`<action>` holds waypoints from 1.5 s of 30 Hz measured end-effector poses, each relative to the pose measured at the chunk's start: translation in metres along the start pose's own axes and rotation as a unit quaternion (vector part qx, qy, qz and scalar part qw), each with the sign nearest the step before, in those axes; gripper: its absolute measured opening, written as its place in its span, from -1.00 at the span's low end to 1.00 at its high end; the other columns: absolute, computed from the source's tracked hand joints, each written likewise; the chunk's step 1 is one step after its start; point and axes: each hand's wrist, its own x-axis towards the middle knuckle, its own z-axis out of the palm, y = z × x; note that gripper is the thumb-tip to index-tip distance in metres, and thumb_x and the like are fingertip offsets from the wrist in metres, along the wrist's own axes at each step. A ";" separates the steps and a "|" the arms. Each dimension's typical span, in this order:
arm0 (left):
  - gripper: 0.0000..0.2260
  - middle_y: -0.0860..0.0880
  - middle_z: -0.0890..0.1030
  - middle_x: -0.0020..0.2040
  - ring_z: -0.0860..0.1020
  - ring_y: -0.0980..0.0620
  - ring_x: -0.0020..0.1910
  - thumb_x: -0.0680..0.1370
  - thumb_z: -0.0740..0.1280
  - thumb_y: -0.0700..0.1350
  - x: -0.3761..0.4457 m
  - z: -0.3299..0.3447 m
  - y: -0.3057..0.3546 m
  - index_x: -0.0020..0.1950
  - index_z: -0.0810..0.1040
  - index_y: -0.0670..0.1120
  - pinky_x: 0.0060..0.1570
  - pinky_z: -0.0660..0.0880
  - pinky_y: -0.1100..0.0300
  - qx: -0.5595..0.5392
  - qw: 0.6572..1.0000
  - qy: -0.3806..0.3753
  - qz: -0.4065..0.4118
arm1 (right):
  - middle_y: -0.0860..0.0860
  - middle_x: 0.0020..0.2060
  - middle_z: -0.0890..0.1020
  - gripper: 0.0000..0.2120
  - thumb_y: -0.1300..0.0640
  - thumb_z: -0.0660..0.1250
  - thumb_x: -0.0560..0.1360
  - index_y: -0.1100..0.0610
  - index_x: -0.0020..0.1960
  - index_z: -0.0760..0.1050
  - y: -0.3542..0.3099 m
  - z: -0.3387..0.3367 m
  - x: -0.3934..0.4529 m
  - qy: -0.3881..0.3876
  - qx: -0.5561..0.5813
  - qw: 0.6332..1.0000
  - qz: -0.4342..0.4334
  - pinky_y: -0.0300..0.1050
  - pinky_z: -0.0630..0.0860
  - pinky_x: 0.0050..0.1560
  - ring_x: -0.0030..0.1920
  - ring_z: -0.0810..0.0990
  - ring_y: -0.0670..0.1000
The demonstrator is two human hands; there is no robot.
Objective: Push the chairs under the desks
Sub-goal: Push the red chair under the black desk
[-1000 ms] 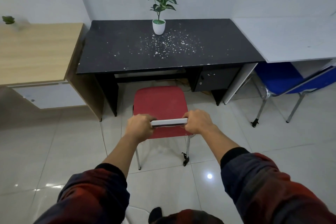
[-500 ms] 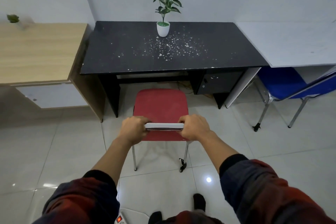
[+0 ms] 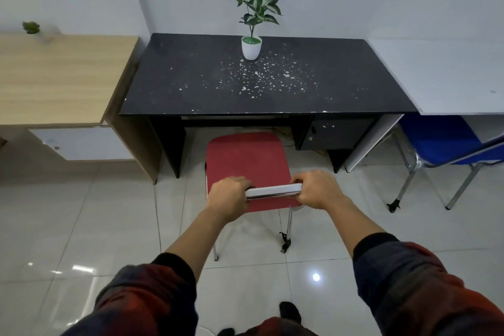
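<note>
Pale tiled floor [image 3: 81, 226], black bench [image 3: 267, 84] against the wall with a potted plant [image 3: 252, 35] on top. Versus half a second ago, our red chair [image 3: 245, 163] has moved closer: seat front now nearly at the bench edge, not under yet. Seat points straight at the bench opening, long axis front-to-back. Left grip [image 3: 227, 194] and right grip [image 3: 317, 188] both clenched on the backrest's top rail [image 3: 274, 190]. Blue chair [image 3: 441, 142] sits partly under the white bench [image 3: 450, 76] on the right.
</note>
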 end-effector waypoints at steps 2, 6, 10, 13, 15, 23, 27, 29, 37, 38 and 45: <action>-0.71 0.12 0.64 -0.04 0.59 0.01 -0.05 0.45 0.34 -0.14 0.010 -0.002 -0.001 0.13 0.63 0.10 -0.15 0.52 0.14 0.007 1.000 0.002 0.009 | -0.13 -0.16 0.68 -0.80 -0.06 0.41 0.41 -0.13 0.04 0.63 0.000 -0.002 0.008 0.004 0.002 1.000 0.011 -0.15 0.50 -0.15 -0.10 0.63 -0.02; -0.73 0.15 0.65 -0.03 0.61 0.04 -0.03 0.44 0.38 -0.06 0.026 -0.022 -0.042 0.12 0.62 0.17 -0.09 0.53 0.16 0.040 0.999 -0.023 -0.022 | -0.07 -0.15 0.67 -0.78 -0.13 0.40 0.47 -0.08 0.07 0.61 -0.035 0.006 0.028 0.021 0.002 1.000 -0.011 -0.16 0.42 -0.19 -0.11 0.62 0.03; -0.80 0.12 0.66 -0.14 0.61 0.06 -0.16 0.43 0.41 0.00 0.038 -0.039 -0.079 0.04 0.64 0.16 -0.14 0.60 0.12 0.057 0.994 -0.053 -0.078 | -0.02 -0.17 0.67 -0.79 -0.01 0.39 0.45 -0.03 0.07 0.61 -0.070 0.014 0.053 0.034 0.006 0.999 -0.009 -0.11 0.46 -0.18 -0.13 0.64 0.09; -0.85 0.11 0.65 -0.19 0.61 0.05 -0.22 0.43 0.41 0.03 0.046 -0.043 -0.086 -0.01 0.63 0.16 -0.20 0.60 0.13 0.066 0.993 -0.058 -0.083 | -0.03 -0.19 0.66 -0.79 -0.02 0.40 0.43 -0.03 0.05 0.60 -0.072 0.016 0.065 0.035 0.011 0.999 -0.011 -0.11 0.48 -0.20 -0.16 0.63 0.09; -0.86 0.12 0.65 -0.22 0.60 0.07 -0.25 0.42 0.41 0.03 0.050 -0.042 -0.086 -0.03 0.63 0.15 -0.22 0.60 0.13 0.069 0.992 -0.059 -0.093 | -0.03 -0.19 0.66 -0.80 -0.02 0.40 0.42 -0.04 0.03 0.60 -0.070 0.015 0.070 0.036 0.017 0.999 -0.017 -0.12 0.46 -0.21 -0.15 0.63 0.10; -0.91 0.08 0.60 -0.33 0.57 0.04 -0.34 0.41 0.37 0.01 0.052 -0.033 -0.066 -0.12 0.63 0.08 -0.28 0.60 0.15 0.108 0.978 -0.082 -0.156 | -0.07 -0.20 0.66 -0.81 -0.10 0.42 0.42 -0.05 -0.02 0.59 -0.057 0.012 0.066 0.018 0.060 0.998 -0.028 -0.15 0.43 -0.21 -0.17 0.62 0.05; -0.92 0.07 0.61 -0.32 0.57 0.04 -0.34 0.43 0.37 0.00 0.048 -0.026 -0.061 -0.12 0.63 0.07 -0.29 0.57 0.18 0.122 0.976 -0.074 -0.164 | -0.07 -0.21 0.66 -0.83 -0.08 0.42 0.42 -0.05 -0.02 0.59 -0.051 0.010 0.065 0.000 0.074 0.997 -0.036 -0.15 0.45 -0.22 -0.20 0.61 0.03; -0.91 0.07 0.61 -0.30 0.58 0.03 -0.32 0.43 0.38 0.00 0.047 -0.027 -0.065 -0.10 0.63 0.07 -0.28 0.57 0.18 0.121 0.977 -0.069 -0.160 | -0.08 -0.22 0.65 -0.83 -0.08 0.41 0.42 -0.04 -0.03 0.60 -0.051 0.010 0.069 -0.002 0.075 0.996 -0.049 -0.15 0.45 -0.23 -0.20 0.61 0.03; -0.86 0.08 0.64 -0.24 0.60 0.03 -0.26 0.46 0.39 0.05 0.068 -0.025 -0.067 -0.01 0.64 0.09 -0.20 0.60 0.11 0.113 0.985 -0.043 -0.124 | -0.09 -0.22 0.65 -0.84 -0.07 0.42 0.42 -0.06 -0.02 0.62 -0.036 -0.004 0.091 -0.005 0.066 0.995 -0.069 -0.12 0.53 -0.12 -0.22 0.58 0.00; -0.85 0.07 0.64 -0.23 0.60 0.03 -0.25 0.47 0.39 0.05 0.073 -0.023 -0.065 0.00 0.65 0.08 -0.20 0.60 0.11 0.109 0.985 -0.040 -0.124 | -0.10 -0.22 0.65 -0.83 -0.06 0.42 0.42 -0.06 -0.01 0.62 -0.032 -0.007 0.094 -0.006 0.064 0.996 -0.068 -0.12 0.53 -0.10 -0.22 0.58 -0.01; -0.88 0.05 0.65 -0.23 0.60 -0.01 -0.23 0.47 0.39 -0.02 0.102 -0.011 -0.040 -0.02 0.66 0.07 -0.21 0.52 0.15 0.092 0.986 -0.003 -0.138 | -0.14 -0.22 0.66 -0.82 -0.09 0.43 0.42 -0.09 0.00 0.62 0.001 -0.025 0.121 -0.016 0.050 0.996 -0.067 -0.16 0.49 -0.11 -0.23 0.57 -0.05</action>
